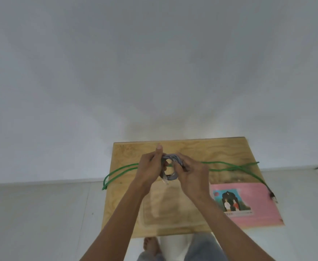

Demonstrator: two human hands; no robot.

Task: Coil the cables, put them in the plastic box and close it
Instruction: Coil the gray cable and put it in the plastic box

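Note:
A grey cable [170, 176] wound into a small coil is held above the middle of the wooden table [173, 219]. My left hand [149, 169] grips the coil's left side, with one finger pointing up. My right hand [191, 174] pinches its right side. A clear connector end hangs down from the coil. A long green cable [228, 166] lies uncoiled across the table behind my hands, looping off the left edge and running to a dark plug at the right edge. A clear plastic box [165, 208], hard to make out, sits on the table under my forearms.
A pink sheet with a picture [248, 204] lies on the table's right front corner. The table stands against a white wall on a pale floor. My bare foot and jeans show below the table's front edge.

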